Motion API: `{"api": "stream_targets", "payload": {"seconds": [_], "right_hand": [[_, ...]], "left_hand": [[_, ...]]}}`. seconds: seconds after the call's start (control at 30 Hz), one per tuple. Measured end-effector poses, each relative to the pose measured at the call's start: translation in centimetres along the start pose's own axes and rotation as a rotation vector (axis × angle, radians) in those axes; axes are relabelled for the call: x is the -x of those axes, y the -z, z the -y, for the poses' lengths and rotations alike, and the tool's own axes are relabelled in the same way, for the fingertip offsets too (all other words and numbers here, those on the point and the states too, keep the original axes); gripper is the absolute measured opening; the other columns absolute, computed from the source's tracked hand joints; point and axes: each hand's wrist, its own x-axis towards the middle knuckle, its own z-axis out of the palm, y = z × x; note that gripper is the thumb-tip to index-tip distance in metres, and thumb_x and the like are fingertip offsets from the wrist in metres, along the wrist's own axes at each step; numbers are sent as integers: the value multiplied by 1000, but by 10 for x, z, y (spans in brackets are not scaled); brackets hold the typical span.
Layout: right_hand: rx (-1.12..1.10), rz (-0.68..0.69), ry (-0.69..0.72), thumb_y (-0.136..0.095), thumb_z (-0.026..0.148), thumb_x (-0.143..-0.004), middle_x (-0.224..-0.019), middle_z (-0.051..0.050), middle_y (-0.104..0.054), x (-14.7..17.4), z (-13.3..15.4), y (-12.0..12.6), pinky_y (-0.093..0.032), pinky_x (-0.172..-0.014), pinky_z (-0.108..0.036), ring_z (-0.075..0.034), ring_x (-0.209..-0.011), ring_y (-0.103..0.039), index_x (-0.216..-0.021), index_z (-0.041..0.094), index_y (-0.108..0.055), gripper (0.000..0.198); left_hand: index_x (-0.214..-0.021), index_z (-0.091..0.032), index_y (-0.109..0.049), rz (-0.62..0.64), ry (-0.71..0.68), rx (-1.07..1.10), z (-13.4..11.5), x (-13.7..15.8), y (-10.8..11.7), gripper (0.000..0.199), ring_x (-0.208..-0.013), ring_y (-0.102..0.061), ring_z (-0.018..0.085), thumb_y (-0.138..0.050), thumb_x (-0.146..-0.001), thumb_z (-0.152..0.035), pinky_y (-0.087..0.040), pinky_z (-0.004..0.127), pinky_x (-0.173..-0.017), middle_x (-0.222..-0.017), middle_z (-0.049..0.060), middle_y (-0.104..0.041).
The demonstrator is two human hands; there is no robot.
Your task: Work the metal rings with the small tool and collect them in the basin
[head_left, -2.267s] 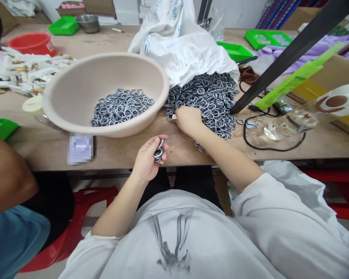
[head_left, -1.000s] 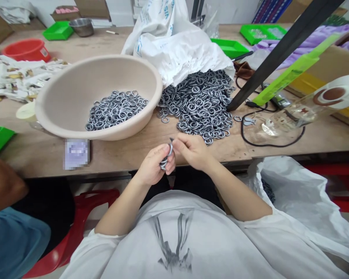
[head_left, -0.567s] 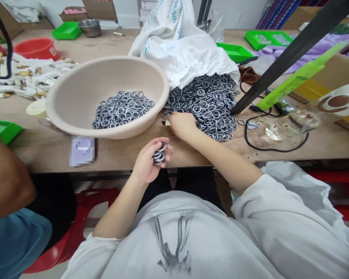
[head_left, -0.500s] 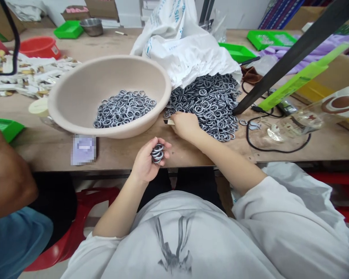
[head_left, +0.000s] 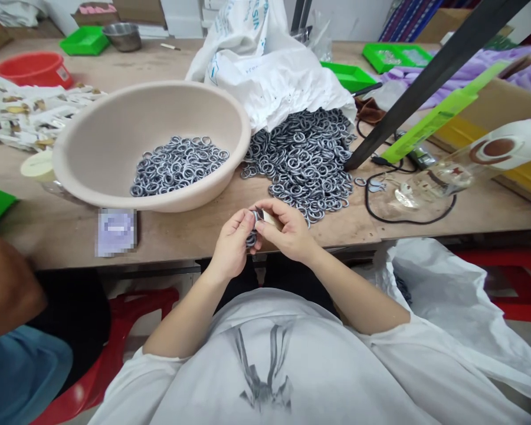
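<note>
Several grey rings (head_left: 251, 239) are gathered in my left hand (head_left: 232, 245), whose fingers close around them near the table's front edge. My right hand (head_left: 289, 231) meets it there, gripping a short cream-handled blade (head_left: 269, 219). The blade's dark tip touches or nearly touches a ring at my left thumb; the fingers partly hide the contact. Beyond my hands lies a heap of grey rings (head_left: 310, 162), spilling from the mouth of a white sack (head_left: 283, 82). A large beige basin (head_left: 153, 203) to the left holds more such rings (head_left: 181, 165).
A dark slanted post (head_left: 425, 91) rises right of the heap. Near it are a black cable (head_left: 407, 221) and a clear tape roll (head_left: 442, 180). A pixelated purple box (head_left: 116, 231) sits before the basin. Someone's arm (head_left: 9, 280) is at the left.
My right hand has come back from the heap's edge with the blade and now meets my left hand. The rings remain in my left hand. The view has shifted slightly.
</note>
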Motion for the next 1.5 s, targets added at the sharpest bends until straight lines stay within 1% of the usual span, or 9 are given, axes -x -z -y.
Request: {"api": "stream_targets", "payload": {"seconds": [0.2,0.4,0.77,0.93,1.07,1.17,1.27,1.4,1.5], "right_hand": [[188,-49,71,-53,49,-95,-70,2,-59,-9,6,11,-42,-65,-27,-13,-65,-54,-88,19,-60,31],[580,148,171,-41,50,-100,-72,-4,-64,8,20,12,-37,-67,-28,-15,-70,-56,-71,19,-59,46],[649,194,159,-45,49,-98,-71,-3,-67,7,16,13,-32,-62,-26,-14,-66,-57,-66,20,-52,44],[671,-18,-27,-38,56,-99,-56,2,-52,-14,-7,28,-27,-57,-27,-13,-55,-47,-62,21,-49,53],[956,-47,-70,-43,52,-99,-79,-4,-69,-53,-9,34,-33,-64,-28,-19,-73,-60,-86,21,-65,40],[1219,64,-7,-53,41,-95,-108,-10,-72,-88,-8,24,-39,-69,-31,-26,-91,-66,-120,24,-65,32],[1379,188,-15,-44,23,-97,-113,-16,-70,-116,-14,15,-41,-72,-33,-28,-94,-68,-124,19,-64,34],[1286,122,13,-48,19,-95,-107,-16,-70,-121,-17,19,-40,-71,-32,-27,-91,-67,-104,13,-70,25],[843,27,-15,-60,33,-90,-80,-6,-68,-93,-10,25,-39,-67,-29,-20,-76,-60,-82,15,-67,21]], "left_hand": [[-71,-17,-50,20,27,80,-6,3,-1,43,-42,-50,5,-72,-79,-53,-31,17,-36,-67,-3,-56],[-72,-18,-54,-32,56,42,-7,4,-2,45,-40,-47,7,-70,-78,-59,-35,18,-37,-51,-5,-49],[-72,-18,-54,7,62,65,0,4,-1,41,-39,-46,7,-74,-77,-54,-33,18,-37,-52,-6,-49],[-68,-15,-56,186,93,-25,-3,14,3,42,-43,-48,5,-68,-84,-52,-34,19,-42,-64,-1,-55],[-69,-15,-56,114,19,-5,-5,12,9,38,-46,-50,5,-67,-86,-47,-36,18,-43,-68,-1,-56],[-78,-15,-61,31,22,19,-7,7,14,30,-45,-52,6,-70,-83,-44,-36,18,-41,-70,-1,-60],[-97,-16,-66,-13,81,45,-10,6,19,29,-45,-54,7,-72,-79,-38,-37,17,-40,-69,-2,-62],[-95,-17,-64,-104,96,118,-16,4,24,31,-47,-56,8,-74,-75,-38,-36,17,-37,-74,-1,-65],[-87,-17,-60,-150,84,144,-17,0,24,35,-48,-56,6,-77,-73,-44,-36,16,-37,-78,-1,-66]]}}
